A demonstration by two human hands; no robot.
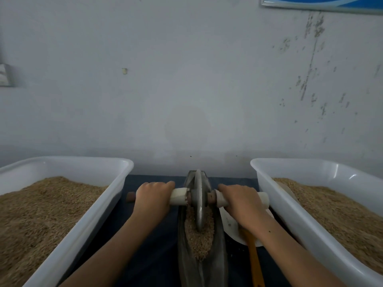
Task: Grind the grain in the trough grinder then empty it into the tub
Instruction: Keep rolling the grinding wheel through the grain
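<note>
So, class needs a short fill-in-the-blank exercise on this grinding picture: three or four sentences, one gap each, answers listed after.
1. Both hands, the left hand and the right hand, grip the white handles either side of the metal ____.
2. The grinding wheel stands in grain lying in the dark ____.
3. On each side stands a white ____ holding grain.
4. Under the right forearm lies a tool with a ____ handle.

Missing words: wheel; trough; tub; yellow

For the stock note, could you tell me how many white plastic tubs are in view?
2: one white plastic tub left of the grey trough grinder, one right; both hold grain.
</note>
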